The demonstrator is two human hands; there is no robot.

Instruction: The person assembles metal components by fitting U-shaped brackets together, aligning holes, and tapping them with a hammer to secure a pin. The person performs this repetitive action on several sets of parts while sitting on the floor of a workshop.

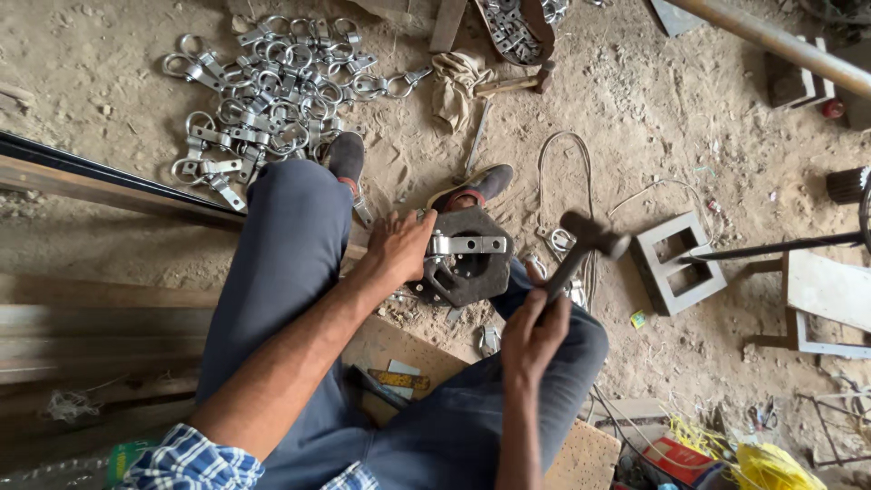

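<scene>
My left hand (pixel 396 249) grips the end of a flat silver metal bracket (pixel 467 245) that lies across a dark, chunky iron block (pixel 472 277) between my feet. My right hand (pixel 533 328) is closed around the handle of a hammer (pixel 588 243), whose dark head is raised to the right of the block, blurred by motion. I sit with both legs in blue trousers over the sandy ground.
A heap of silver ring clamps (pixel 268 95) lies at the upper left. A grey hollow block (pixel 676 261) stands to the right. A rag (pixel 456 80), loose wires (pixel 567 181), a long metal bar (pixel 109 177) and yellow string (pixel 771 463) lie around.
</scene>
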